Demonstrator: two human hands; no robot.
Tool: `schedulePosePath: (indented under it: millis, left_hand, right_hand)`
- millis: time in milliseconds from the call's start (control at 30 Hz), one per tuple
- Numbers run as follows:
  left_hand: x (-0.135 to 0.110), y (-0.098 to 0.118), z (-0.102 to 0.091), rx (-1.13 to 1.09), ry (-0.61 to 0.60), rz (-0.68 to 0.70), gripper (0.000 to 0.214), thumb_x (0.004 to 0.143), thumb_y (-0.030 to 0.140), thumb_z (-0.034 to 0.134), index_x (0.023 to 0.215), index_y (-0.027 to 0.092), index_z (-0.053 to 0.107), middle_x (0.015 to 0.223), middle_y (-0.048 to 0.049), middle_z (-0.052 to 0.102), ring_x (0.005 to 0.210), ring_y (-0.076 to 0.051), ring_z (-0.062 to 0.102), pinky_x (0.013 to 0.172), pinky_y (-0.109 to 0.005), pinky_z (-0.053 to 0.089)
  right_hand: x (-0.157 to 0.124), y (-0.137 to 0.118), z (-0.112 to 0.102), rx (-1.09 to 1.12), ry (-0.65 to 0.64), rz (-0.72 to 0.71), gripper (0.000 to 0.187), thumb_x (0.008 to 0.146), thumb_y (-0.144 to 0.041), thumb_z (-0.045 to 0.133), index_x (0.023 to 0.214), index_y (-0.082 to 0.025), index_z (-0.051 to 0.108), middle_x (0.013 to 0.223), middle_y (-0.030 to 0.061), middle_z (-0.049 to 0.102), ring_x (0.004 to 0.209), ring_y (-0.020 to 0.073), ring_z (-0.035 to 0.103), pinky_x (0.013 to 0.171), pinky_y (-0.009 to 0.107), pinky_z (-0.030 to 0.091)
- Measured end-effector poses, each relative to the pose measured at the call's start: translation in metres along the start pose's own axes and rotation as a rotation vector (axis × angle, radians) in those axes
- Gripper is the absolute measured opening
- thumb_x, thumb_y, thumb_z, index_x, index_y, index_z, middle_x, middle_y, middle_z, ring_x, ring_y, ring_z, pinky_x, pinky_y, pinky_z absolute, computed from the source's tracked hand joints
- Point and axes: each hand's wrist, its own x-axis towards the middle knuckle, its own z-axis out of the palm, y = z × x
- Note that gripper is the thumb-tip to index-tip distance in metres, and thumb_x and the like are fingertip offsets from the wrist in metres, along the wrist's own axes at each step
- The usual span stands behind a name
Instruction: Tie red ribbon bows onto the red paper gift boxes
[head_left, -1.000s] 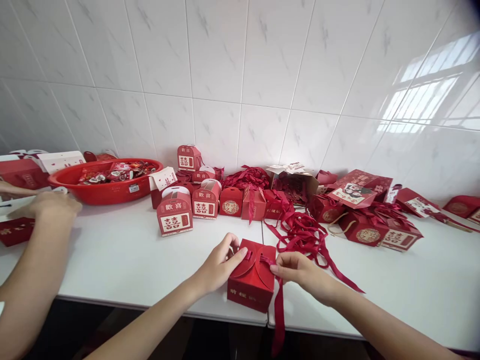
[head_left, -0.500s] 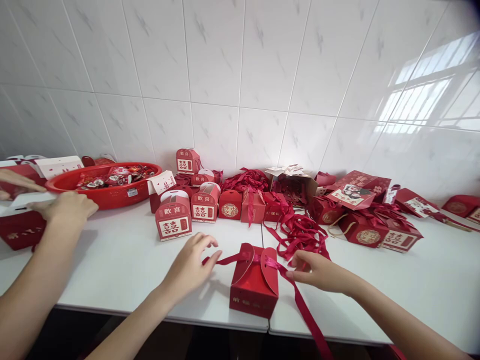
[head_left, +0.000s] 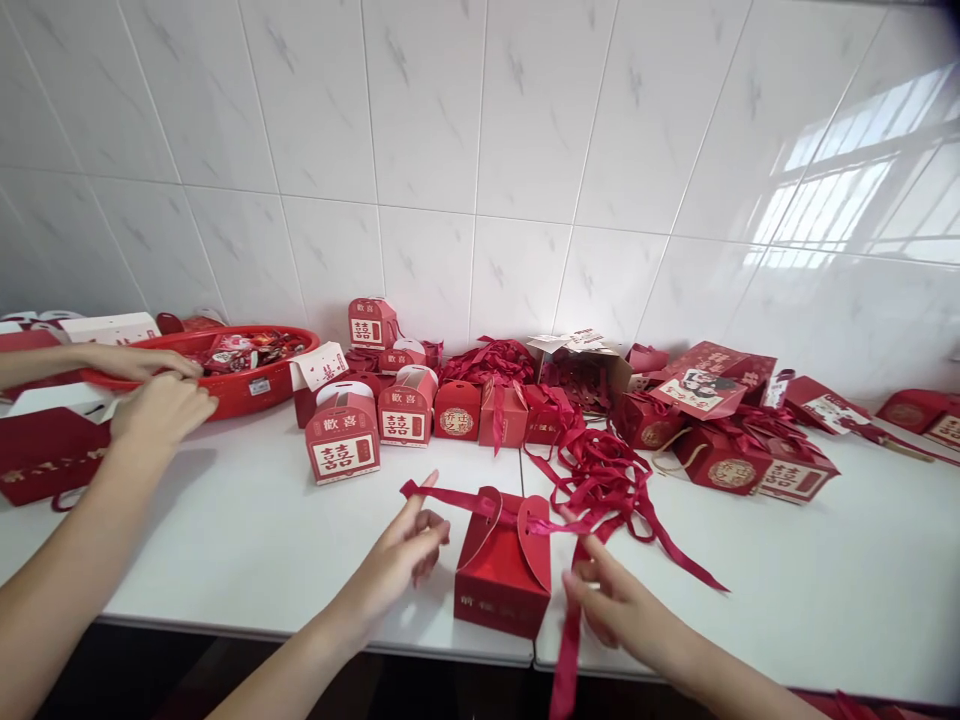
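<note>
A red gift box (head_left: 501, 580) with rounded interlocking flaps and gold characters stands upright near the table's front edge. A dark red ribbon (head_left: 457, 498) is threaded through the holes in its top. Left of the box, my left hand (head_left: 397, 555) has its index finger stretched up under the ribbon's short end, thumb apart from it. My right hand (head_left: 619, 600), on the right, has its fingers partly curled at the ribbon's long end, which hangs down past the thumb over the table edge. Neither hand touches the box walls.
Behind are several finished-looking boxes (head_left: 341, 440), a heap of loose ribbon (head_left: 600, 475) and an open carton (head_left: 619, 375). More boxes (head_left: 724, 465) are piled right. At left a co-worker's hands (head_left: 165, 405) are by a red basin (head_left: 255, 390) of wrapped sweets and a box (head_left: 49, 455).
My left index finger has risen under the ribbon end. My right hand has moved down and nearer the box, swinging the long ribbon end leftward. The co-worker's hands moved right toward the basin.
</note>
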Motion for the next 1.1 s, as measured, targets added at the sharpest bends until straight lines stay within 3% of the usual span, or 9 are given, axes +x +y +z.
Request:
schedulePosePath:
  millis: [67, 133, 200, 300, 467, 600, 833, 933, 1100]
  left_hand:
    - [0.004, 0.004, 0.001, -0.335, 0.049, -0.063, 0.048, 0.087, 0.031, 0.055, 0.133, 0.027, 0.043, 0.082, 0.0004, 0.055, 0.063, -0.01, 0.054, 0.051, -0.02, 0.04]
    - [0.008, 0.009, 0.003, -0.583, 0.082, -0.144, 0.039, 0.088, 0.026, 0.055, 0.126, 0.022, 0.052, 0.083, -0.0018, 0.057, 0.068, -0.011, 0.058, 0.053, -0.02, 0.045]
    - [0.012, 0.011, 0.005, -0.723, 0.116, -0.21, 0.03, 0.089, 0.02, 0.052, 0.118, 0.017, 0.058, 0.078, -0.0029, 0.057, 0.065, -0.01, 0.06, 0.052, -0.018, 0.047]
    - [0.016, 0.01, 0.005, -0.83, 0.153, -0.213, 0.024, 0.09, 0.015, 0.049, 0.11, 0.013, 0.062, 0.073, -0.0031, 0.058, 0.061, -0.01, 0.062, 0.048, -0.017, 0.048]
    - [0.015, 0.013, -0.002, -0.834, 0.244, -0.091, 0.02, 0.089, 0.012, 0.045, 0.095, 0.012, 0.064, 0.077, -0.0047, 0.061, 0.062, -0.012, 0.063, 0.045, -0.019, 0.048]
    - [0.014, 0.025, -0.008, -0.759, 0.323, 0.102, 0.019, 0.089, 0.012, 0.045, 0.082, 0.015, 0.062, 0.079, -0.0032, 0.061, 0.064, -0.013, 0.062, 0.049, -0.021, 0.05]
    - [0.014, 0.055, -0.012, -0.646, 0.338, 0.34, 0.01, 0.082, 0.024, 0.061, 0.075, 0.018, 0.063, 0.079, -0.0009, 0.059, 0.069, -0.012, 0.055, 0.054, -0.021, 0.049]
    - [0.014, 0.074, -0.01, -0.528, 0.275, 0.463, 0.016, 0.073, 0.031, 0.071, 0.076, 0.016, 0.067, 0.079, -0.0013, 0.06, 0.066, -0.011, 0.052, 0.052, -0.019, 0.045]
    - [0.016, 0.104, 0.002, -0.333, 0.211, 0.562, 0.024, 0.067, 0.033, 0.077, 0.083, 0.015, 0.073, 0.075, -0.0026, 0.065, 0.061, -0.009, 0.052, 0.052, -0.02, 0.04]
  right_hand:
    - [0.005, 0.0, 0.0, 0.466, 0.077, -0.011, 0.057, 0.085, -0.043, 0.056, 0.135, -0.038, 0.029, 0.095, -0.0032, 0.056, 0.06, 0.0076, 0.049, 0.056, 0.022, 0.039]
    - [0.008, -0.005, -0.001, 0.835, 0.111, -0.025, 0.054, 0.08, -0.034, 0.066, 0.127, -0.04, 0.039, 0.101, -0.0045, 0.057, 0.071, 0.0076, 0.056, 0.062, 0.021, 0.044]
    - [0.012, -0.01, -0.004, 1.044, 0.135, -0.015, 0.052, 0.075, -0.023, 0.072, 0.119, -0.035, 0.048, 0.095, -0.0046, 0.059, 0.073, 0.0073, 0.059, 0.063, 0.019, 0.047]
    - [0.017, -0.016, -0.011, 1.158, 0.193, -0.007, 0.044, 0.071, -0.015, 0.075, 0.11, -0.026, 0.057, 0.087, -0.0035, 0.062, 0.064, 0.0059, 0.058, 0.059, 0.017, 0.05]
    - [0.014, -0.017, -0.016, 1.036, 0.28, 0.072, 0.03, 0.072, -0.015, 0.075, 0.1, -0.019, 0.063, 0.075, -0.0016, 0.064, 0.057, 0.0066, 0.059, 0.053, 0.016, 0.052]
    - [0.005, -0.018, -0.017, 0.893, 0.207, 0.103, 0.025, 0.071, -0.015, 0.075, 0.094, -0.017, 0.065, 0.078, 0.0011, 0.066, 0.065, 0.0088, 0.063, 0.058, 0.017, 0.054]
    - [-0.001, -0.048, -0.037, 0.695, 0.151, -0.237, 0.042, 0.072, -0.019, 0.075, 0.111, -0.023, 0.06, 0.1, 0.003, 0.065, 0.094, 0.0129, 0.063, 0.081, 0.021, 0.052]
    - [0.001, -0.069, -0.044, 0.549, 0.221, -0.361, 0.036, 0.073, -0.026, 0.074, 0.107, -0.023, 0.062, 0.089, 0.0005, 0.064, 0.077, 0.0102, 0.062, 0.069, 0.019, 0.051]
    - [0.007, -0.109, -0.045, 0.416, 0.327, -0.523, 0.03, 0.072, -0.031, 0.075, 0.098, -0.022, 0.066, 0.062, -0.0037, 0.055, 0.057, 0.0077, 0.049, 0.053, 0.018, 0.041]
